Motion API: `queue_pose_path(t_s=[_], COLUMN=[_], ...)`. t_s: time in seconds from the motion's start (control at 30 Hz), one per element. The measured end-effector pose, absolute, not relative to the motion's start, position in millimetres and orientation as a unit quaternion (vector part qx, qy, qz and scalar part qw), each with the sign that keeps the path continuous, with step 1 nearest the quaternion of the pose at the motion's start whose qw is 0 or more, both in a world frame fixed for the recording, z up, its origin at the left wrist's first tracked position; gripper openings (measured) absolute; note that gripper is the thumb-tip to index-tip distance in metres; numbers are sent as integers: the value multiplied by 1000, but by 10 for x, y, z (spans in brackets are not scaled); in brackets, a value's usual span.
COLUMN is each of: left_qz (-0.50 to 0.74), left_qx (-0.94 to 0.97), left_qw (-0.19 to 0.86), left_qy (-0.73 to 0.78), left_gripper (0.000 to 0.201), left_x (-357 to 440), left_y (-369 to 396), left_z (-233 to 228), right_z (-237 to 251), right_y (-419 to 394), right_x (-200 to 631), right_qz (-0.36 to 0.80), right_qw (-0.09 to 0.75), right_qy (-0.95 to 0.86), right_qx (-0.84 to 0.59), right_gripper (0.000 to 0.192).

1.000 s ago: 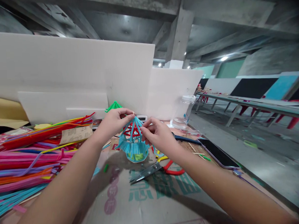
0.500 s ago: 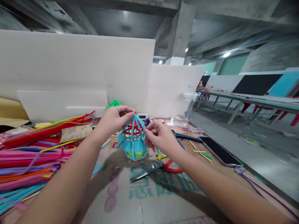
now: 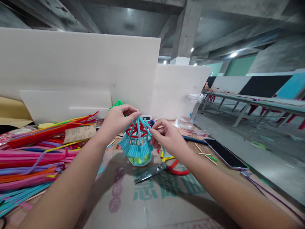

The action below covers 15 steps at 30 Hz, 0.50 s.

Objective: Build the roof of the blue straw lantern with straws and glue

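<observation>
The left hand (image 3: pixel 117 121) pinches the peak of a small blue-and-red pipe-cleaner pavilion (image 3: pixel 137 141); the right hand (image 3: pixel 168 138) grips its side strand, above teal-printed cardboard (image 3: pixel 160 201) with unreadable characters.

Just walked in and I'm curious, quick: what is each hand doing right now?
Left hand: closed, pinching the top of the blue pipe-cleaner model.
Right hand: closed, fingertips pinching a strand on the model's right side.
</observation>
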<state>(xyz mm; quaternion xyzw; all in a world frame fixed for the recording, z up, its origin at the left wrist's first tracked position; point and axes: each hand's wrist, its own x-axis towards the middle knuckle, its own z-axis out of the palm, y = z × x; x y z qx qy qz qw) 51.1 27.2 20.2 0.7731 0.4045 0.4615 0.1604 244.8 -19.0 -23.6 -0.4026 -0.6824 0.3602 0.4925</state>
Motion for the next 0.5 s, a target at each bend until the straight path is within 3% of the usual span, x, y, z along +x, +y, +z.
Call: queue_pose_path(t_s=[0.5], left_qz=[464], left_qx=[762], left_qw=[124], left_qy=[435], left_gripper=[32], left_x=[486], left_y=[279], left_z=[194], right_z=[-164], right_y=[-191], right_x=[2510], right_qz=[341], right_qw=[491], right_qy=[-691], right_qx=[-407], right_gripper=[18])
